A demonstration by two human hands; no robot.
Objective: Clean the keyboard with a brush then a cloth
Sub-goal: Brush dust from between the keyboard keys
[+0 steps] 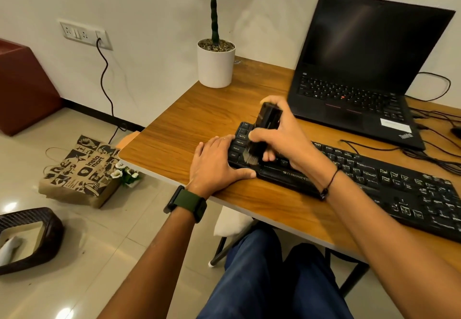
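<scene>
Head view: my right hand (279, 131) grips the brush (264, 129) upright, bristles down on the keyboard (374, 181)'s left end; its length runs rightward, while my left hand (214, 159), fingers flat, steadies that end.

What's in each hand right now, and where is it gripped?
Right hand grips the brush round its black body, bristles down. Left hand holds nothing; it rests flat on the keyboard end.

"ZEBRONICS" on keyboard (349, 169); "instamart" on bag (79, 171)
</scene>
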